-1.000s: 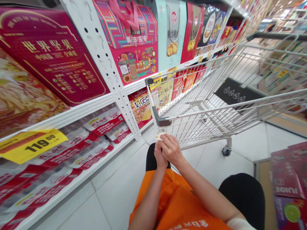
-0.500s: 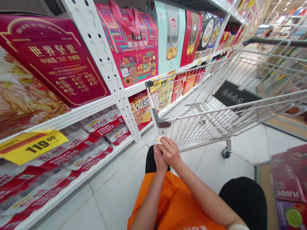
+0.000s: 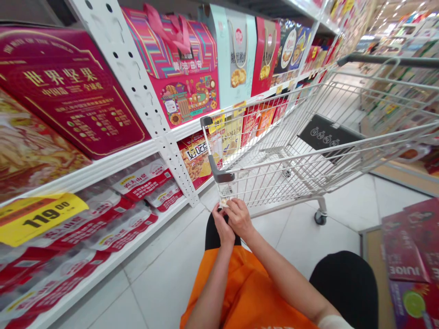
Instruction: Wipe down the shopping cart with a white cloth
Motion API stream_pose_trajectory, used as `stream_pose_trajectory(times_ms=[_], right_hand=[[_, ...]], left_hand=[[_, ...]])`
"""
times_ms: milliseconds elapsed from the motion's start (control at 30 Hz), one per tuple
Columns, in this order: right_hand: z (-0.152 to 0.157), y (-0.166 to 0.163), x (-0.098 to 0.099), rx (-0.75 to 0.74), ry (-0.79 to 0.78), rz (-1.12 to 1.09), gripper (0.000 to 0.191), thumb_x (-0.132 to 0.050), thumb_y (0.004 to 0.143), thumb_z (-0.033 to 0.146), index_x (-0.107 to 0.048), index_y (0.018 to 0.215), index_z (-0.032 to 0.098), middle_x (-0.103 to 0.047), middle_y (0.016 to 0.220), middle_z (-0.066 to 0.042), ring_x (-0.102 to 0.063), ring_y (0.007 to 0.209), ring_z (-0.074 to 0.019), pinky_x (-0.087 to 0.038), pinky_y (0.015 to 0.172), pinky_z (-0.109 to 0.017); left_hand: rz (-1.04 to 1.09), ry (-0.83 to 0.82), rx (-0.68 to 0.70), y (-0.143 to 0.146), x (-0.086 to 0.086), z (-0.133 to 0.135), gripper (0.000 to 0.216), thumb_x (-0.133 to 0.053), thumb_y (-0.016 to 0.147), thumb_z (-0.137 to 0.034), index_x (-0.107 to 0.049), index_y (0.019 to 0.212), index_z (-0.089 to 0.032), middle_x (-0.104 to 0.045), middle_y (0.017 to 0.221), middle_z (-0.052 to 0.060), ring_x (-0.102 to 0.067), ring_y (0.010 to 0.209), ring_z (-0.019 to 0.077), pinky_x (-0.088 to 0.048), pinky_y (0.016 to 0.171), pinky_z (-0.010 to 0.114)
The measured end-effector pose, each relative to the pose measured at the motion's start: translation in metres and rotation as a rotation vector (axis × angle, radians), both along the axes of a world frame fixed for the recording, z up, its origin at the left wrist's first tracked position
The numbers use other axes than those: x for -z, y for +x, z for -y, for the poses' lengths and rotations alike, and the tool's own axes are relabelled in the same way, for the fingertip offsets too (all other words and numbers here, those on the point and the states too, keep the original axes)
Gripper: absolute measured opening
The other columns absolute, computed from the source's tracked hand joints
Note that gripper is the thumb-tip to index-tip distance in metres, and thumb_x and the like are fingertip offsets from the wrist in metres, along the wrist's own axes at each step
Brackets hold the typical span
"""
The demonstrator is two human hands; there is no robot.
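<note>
Both my hands meet in front of my orange apron, just below the near corner of a wire shopping cart (image 3: 308, 155). My left hand (image 3: 222, 228) and my right hand (image 3: 239, 219) are closed together on a small pale object (image 3: 224, 201), pinched between the fingertips. I cannot make out what the object is. The cart's grey corner cap (image 3: 219, 172) sits right above my fingers. The cart basket looks empty apart from a black folded child-seat panel (image 3: 325, 133).
White shelving (image 3: 161, 146) runs along the left with red and pink gift boxes (image 3: 185, 68) above, red-and-clear packets (image 3: 103, 219) below, and a yellow 119.00 price tag (image 3: 37, 217). Juice cartons (image 3: 408, 256) are stacked at the right. White tiled floor lies between.
My hands have stayed clasped on the small object, drifting slightly left and down in the frame as my head turned a little. The cart stands as before.
</note>
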State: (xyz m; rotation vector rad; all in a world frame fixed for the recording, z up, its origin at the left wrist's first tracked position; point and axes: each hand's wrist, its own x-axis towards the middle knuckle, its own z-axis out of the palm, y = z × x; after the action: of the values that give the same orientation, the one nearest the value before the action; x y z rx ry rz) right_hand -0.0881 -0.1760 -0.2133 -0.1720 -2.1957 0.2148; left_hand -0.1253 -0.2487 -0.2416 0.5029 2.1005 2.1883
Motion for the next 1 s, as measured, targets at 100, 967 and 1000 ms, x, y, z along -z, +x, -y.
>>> stream_pose_trajectory(times_ms=[100, 967, 1000], right_hand=[[-0.008, 0.015, 0.017, -0.042, 0.014, 0.081, 0.026, -0.048, 0.087, 0.005, -0.068, 0.095, 0.018, -0.068, 0.104, -0.009, -0.055, 0.105, -0.0215, -0.050, 0.088, -0.037], [-0.003, 0.010, 0.004, -0.077, 0.092, -0.076, 0.029, -0.045, 0.093, 0.008, -0.070, 0.101, 0.019, -0.072, 0.110, -0.009, -0.061, 0.116, -0.0199, -0.052, 0.095, -0.037], [0.000, 0.003, -0.001, -0.078, 0.104, -0.042, 0.026, -0.046, 0.094, 0.010, -0.070, 0.103, 0.018, -0.072, 0.113, -0.009, -0.060, 0.118, -0.0200, -0.052, 0.097, -0.037]], left_hand=[[0.044, 0.015, 0.017, -0.007, 0.000, 0.001, 0.061, -0.023, 0.097, -0.060, -0.055, 0.126, -0.017, -0.066, 0.116, 0.013, -0.064, 0.099, 0.0197, -0.048, 0.089, 0.035], [0.161, 0.103, 0.037, -0.026, 0.004, 0.006, 0.081, -0.013, 0.090, -0.075, -0.061, 0.122, -0.017, -0.069, 0.111, 0.012, -0.066, 0.098, 0.0206, -0.048, 0.090, 0.036], [0.155, 0.102, 0.037, -0.026, 0.004, 0.005, 0.082, -0.013, 0.090, -0.076, -0.061, 0.121, -0.017, -0.069, 0.111, 0.012, -0.065, 0.101, 0.0210, -0.048, 0.092, 0.036]])
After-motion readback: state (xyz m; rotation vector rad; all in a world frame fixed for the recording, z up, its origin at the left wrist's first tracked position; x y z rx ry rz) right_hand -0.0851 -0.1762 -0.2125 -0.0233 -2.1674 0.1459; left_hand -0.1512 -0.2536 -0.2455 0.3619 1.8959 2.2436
